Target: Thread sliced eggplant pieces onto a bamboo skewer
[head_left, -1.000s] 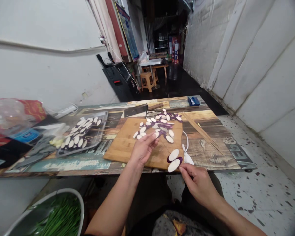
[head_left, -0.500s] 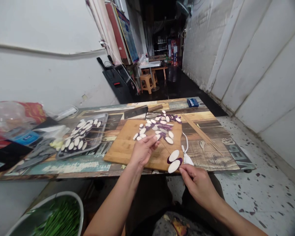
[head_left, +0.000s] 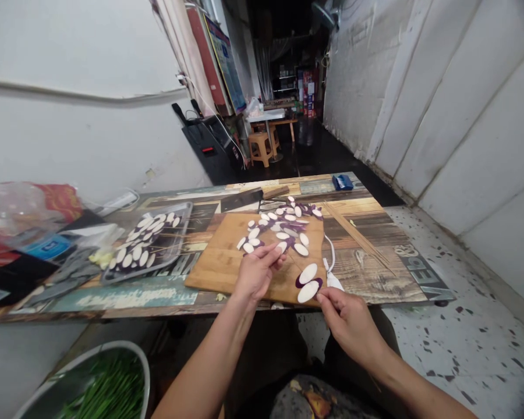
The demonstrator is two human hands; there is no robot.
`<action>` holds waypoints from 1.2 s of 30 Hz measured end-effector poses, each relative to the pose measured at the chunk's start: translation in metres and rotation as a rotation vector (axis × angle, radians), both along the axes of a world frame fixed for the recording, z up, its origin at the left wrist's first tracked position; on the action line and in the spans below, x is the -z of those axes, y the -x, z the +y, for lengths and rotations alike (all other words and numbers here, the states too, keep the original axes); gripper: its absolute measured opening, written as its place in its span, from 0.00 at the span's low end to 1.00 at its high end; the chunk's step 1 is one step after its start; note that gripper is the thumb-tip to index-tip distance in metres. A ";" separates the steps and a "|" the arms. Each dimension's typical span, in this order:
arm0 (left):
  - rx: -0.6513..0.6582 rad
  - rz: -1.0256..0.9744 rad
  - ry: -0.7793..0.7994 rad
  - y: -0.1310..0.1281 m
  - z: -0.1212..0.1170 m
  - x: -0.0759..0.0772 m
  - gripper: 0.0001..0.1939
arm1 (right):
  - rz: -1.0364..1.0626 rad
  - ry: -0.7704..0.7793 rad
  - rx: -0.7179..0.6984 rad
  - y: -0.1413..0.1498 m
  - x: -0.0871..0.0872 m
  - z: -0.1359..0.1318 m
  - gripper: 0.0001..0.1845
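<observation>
Between the thumb and fingers of my left hand (head_left: 258,269) is a small white eggplant slice (head_left: 282,247), held over the cutting board (head_left: 220,256). My right hand (head_left: 347,311) pinches a thin skewer at the board's front right edge. Two oval eggplant slices with purple skin (head_left: 308,291) are threaded on that skewer, close to my right fingertips. The skewer's other end points up toward my left hand. Loose eggplant slices (head_left: 301,249) are spread across the far right part of the board.
A tray (head_left: 184,224) of skewered slices lies left of the board. Behind it is a cleaver (head_left: 242,199). Bare skewers (head_left: 358,235) and a blue box (head_left: 342,182) lie on the right. Plastic bags (head_left: 30,212) crowd the left end. Below stands a bowl of green stalks (head_left: 107,387).
My left hand has shifted slightly right, and the slice in its fingers has come off the pile toward the skewer. My right hand and its skewer have barely moved.
</observation>
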State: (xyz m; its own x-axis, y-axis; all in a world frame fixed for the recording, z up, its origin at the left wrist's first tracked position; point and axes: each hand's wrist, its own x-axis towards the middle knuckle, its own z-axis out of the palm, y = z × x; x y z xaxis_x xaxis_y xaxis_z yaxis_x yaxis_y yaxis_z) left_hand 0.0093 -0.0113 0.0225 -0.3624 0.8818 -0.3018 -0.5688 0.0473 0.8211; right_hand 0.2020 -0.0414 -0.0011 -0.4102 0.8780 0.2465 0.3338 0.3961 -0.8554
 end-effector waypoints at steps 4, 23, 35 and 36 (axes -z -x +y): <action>0.002 0.019 0.003 -0.003 -0.003 -0.002 0.12 | -0.005 -0.017 0.013 0.004 -0.001 0.001 0.15; 0.265 0.360 0.021 -0.025 -0.002 0.015 0.19 | 0.023 -0.103 0.049 -0.004 0.011 0.020 0.15; 0.410 1.727 -0.175 -0.005 0.038 0.016 0.13 | 0.134 0.068 0.222 -0.043 0.027 0.030 0.19; 0.404 1.735 -0.166 -0.008 0.039 0.016 0.12 | 0.142 0.070 0.216 -0.043 0.028 0.029 0.19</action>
State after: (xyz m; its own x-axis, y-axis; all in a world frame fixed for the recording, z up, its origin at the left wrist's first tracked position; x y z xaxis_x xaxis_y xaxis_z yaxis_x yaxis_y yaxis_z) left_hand 0.0168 0.0274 0.0064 0.0870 0.9659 0.2440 0.8893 -0.1857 0.4179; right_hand 0.2447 -0.0123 -0.0286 -0.1768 0.9585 0.2237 0.2790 0.2667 -0.9225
